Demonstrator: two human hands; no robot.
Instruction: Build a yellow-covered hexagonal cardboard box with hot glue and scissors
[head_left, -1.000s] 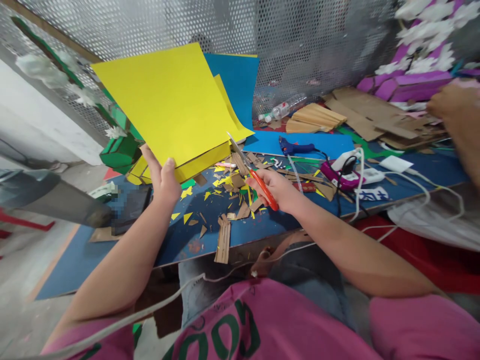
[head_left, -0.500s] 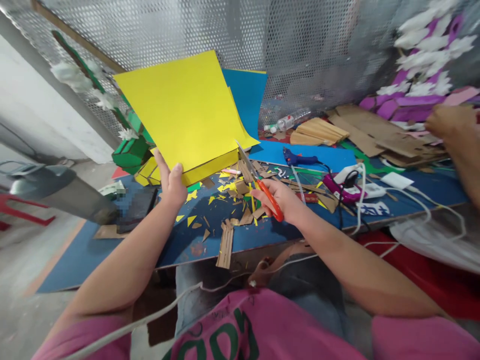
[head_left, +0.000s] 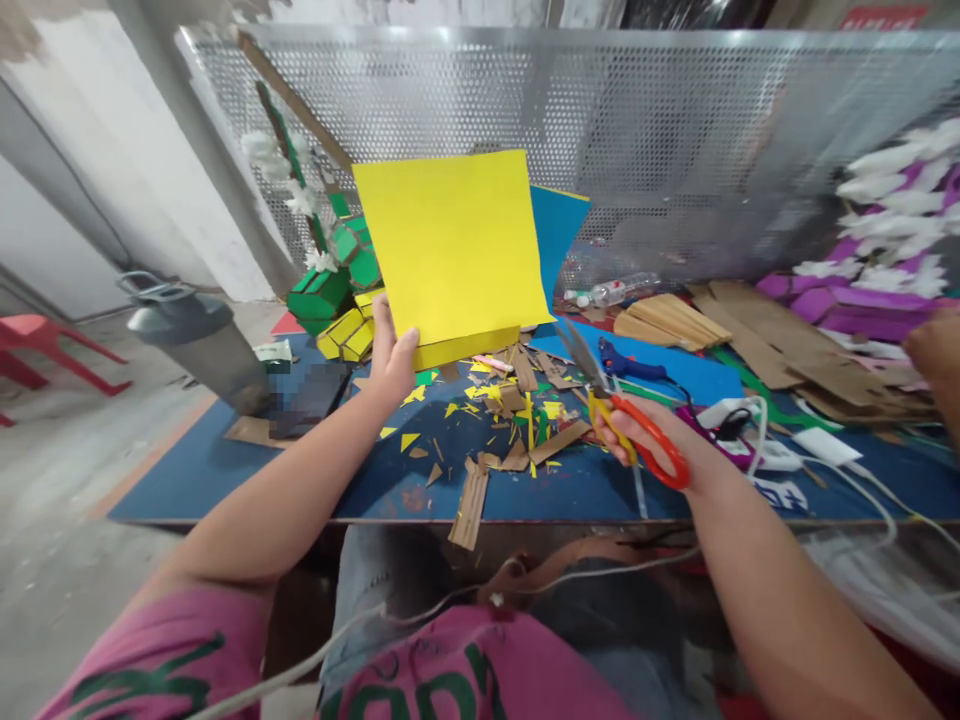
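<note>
Orange-and-yellow-handled metal scissors (head_left: 621,403) are sitting farther right of the bright yellow paper sheet (head_left: 457,245) than earlier, right hand (head_left: 686,432) gripping their handles. Left hand (head_left: 394,365) is pinching the sheet's lower left corner, thumb in front, probably keeping it upright and its right edge free. Brown cardboard scraps (head_left: 510,400) are cluttering the dark blue tabletop (head_left: 397,475) between both hands; a dark blue plastic glue gun (head_left: 631,365) is lying just beyond the right fingers, possibly obstructing them.
</note>
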